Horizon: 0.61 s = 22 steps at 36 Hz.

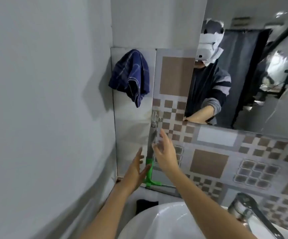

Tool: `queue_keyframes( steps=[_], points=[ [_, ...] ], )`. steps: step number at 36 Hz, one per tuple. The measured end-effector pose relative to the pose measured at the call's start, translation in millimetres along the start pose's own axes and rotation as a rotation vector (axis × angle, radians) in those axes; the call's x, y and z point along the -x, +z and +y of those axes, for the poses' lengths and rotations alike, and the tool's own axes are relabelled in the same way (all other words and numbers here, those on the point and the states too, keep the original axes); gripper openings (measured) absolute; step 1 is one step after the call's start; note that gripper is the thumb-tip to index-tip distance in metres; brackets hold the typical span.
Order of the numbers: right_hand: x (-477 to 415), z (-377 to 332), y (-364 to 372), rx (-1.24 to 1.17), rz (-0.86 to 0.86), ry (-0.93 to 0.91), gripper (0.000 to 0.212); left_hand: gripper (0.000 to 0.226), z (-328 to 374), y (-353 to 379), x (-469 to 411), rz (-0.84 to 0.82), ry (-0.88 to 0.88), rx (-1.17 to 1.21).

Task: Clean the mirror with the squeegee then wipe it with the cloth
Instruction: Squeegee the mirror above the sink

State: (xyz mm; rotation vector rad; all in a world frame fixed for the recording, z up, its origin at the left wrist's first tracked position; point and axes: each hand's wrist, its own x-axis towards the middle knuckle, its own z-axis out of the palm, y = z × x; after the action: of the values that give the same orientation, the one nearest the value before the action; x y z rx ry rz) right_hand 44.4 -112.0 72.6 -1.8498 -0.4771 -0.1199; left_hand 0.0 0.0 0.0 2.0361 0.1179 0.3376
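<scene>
The squeegee [150, 171] hangs upright on the tiled wall from a metal hook, green head at the bottom, grey handle above. My left hand [136, 168] is open just left of the green part, fingers spread, perhaps touching it. My right hand [164, 152] is open just right of the handle, fingers apart and blurred. A dark blue checked cloth [129, 75] hangs on the wall above and to the left. The mirror [253, 75] fills the upper right, reflecting a person.
A white basin [160, 221] lies below my arms, with a chrome tap [250, 211] at the right. A small black object [146, 204] sits behind the basin. A plain grey wall closes the left side; patterned tiles run under the mirror.
</scene>
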Motion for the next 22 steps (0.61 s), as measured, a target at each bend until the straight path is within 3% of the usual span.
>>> queue_keyframes(
  steps=[5, 22],
  points=[
    [-6, 5, 16, -0.083, -0.003, 0.064, 0.071, 0.068, -9, 12, -4, -0.101, -0.022, 0.057],
    [4, -19, 6, -0.205, 0.107, 0.059, 0.069, 0.064, 14, -5, 14, -0.072, 0.074, 0.014]
  ],
)
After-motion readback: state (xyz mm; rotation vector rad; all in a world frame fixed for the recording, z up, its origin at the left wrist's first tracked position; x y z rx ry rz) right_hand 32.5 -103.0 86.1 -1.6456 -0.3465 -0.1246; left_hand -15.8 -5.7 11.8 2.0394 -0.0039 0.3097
